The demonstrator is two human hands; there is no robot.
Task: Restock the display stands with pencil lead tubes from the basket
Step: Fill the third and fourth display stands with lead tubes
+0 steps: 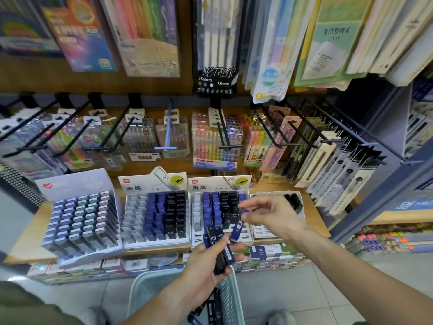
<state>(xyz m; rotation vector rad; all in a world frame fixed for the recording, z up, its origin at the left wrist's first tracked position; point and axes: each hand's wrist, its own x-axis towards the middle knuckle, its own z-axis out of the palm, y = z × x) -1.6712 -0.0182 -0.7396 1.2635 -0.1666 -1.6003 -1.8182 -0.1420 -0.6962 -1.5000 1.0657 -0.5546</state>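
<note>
My left hand (pixel 206 266) grips a bunch of black and blue pencil lead tubes (pixel 219 247) above the pale green basket (pixel 150 287), which holds more tubes at its bottom. My right hand (pixel 271 214) pinches one blue tube (pixel 237 229) between thumb and fingers, just in front of the second white display stand (pixel 220 212). That stand holds blue and black tubes, with empty slots on its left and front. The stand to its left (pixel 155 214) is similarly filled, with grey empty slots on its left side.
A third stand (pixel 82 221) of pastel tubes sits at the left of the wooden shelf (pixel 25 240). A nearly empty stand (pixel 293 202) lies behind my right hand. Pen packs hang on black hooks (pixel 225 134) above. Boxed stock lines the lower shelf.
</note>
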